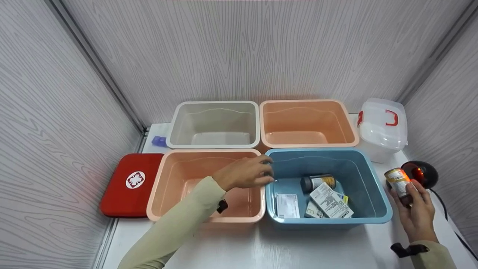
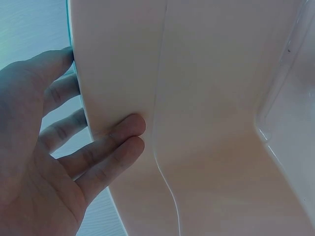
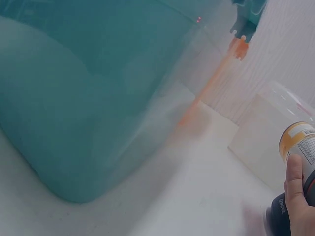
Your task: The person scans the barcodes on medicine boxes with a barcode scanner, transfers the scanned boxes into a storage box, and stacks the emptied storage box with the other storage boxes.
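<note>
My right hand (image 1: 417, 213) holds a small bottle (image 1: 399, 182) with a gold and white label, at the right end of the table. Directly behind the bottle is a black scanner (image 1: 429, 175) with a lit red window, and red light falls on the bottle's side. My left hand (image 1: 244, 172) hovers at the rims where the front peach bin (image 1: 155, 194) meets the blue bin (image 1: 373, 186), its fingers loosely bent and holding nothing. In the left wrist view, two fingertips (image 2: 132, 125) overlap the peach bin's wall. Inside the blue bin lie a dark bottle (image 1: 317, 182) and several medicine boxes (image 1: 330, 200).
Behind stand a grey bin (image 1: 214, 144) and another peach bin (image 1: 310, 144). A red first-aid case (image 1: 129, 186) lies at left, near a small blue-purple item (image 1: 159, 141). At back right stands a clear lidded box (image 1: 384, 127). The scanner's cable (image 1: 444, 205) runs along the right edge.
</note>
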### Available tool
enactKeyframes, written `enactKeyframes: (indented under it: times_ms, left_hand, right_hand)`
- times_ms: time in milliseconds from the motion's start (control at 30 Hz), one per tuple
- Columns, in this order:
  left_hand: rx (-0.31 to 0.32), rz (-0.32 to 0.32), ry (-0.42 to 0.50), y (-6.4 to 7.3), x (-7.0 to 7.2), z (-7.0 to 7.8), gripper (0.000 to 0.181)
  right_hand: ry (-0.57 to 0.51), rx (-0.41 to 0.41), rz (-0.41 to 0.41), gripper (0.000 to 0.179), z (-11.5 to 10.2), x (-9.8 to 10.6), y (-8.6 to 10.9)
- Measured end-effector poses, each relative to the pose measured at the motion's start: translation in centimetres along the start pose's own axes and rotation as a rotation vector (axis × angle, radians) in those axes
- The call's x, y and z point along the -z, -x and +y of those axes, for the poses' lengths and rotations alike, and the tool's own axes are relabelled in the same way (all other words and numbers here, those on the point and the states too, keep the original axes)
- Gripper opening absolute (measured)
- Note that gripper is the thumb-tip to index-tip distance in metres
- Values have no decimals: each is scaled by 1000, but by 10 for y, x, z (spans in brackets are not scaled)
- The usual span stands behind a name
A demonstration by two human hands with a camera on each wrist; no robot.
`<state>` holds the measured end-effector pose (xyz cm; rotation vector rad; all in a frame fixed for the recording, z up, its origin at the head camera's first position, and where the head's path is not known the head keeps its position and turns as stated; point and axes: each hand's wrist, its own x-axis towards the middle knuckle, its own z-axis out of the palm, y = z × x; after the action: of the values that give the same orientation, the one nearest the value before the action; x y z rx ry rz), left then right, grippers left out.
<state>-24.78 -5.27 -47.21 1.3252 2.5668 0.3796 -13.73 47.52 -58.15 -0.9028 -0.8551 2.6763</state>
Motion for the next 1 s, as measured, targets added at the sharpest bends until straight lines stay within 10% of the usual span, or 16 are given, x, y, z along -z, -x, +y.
enactKeyframes:
  times_ms: [433,1000]
  left_hand:
    - [10,-22,-2,-1,0,-1,35]
    - [0,-22,11,-1,0,-2,35]
  right_hand:
    - [-83,10,-81,39,1,7,0]
    - [468,288,-7,58,23,-22,15]
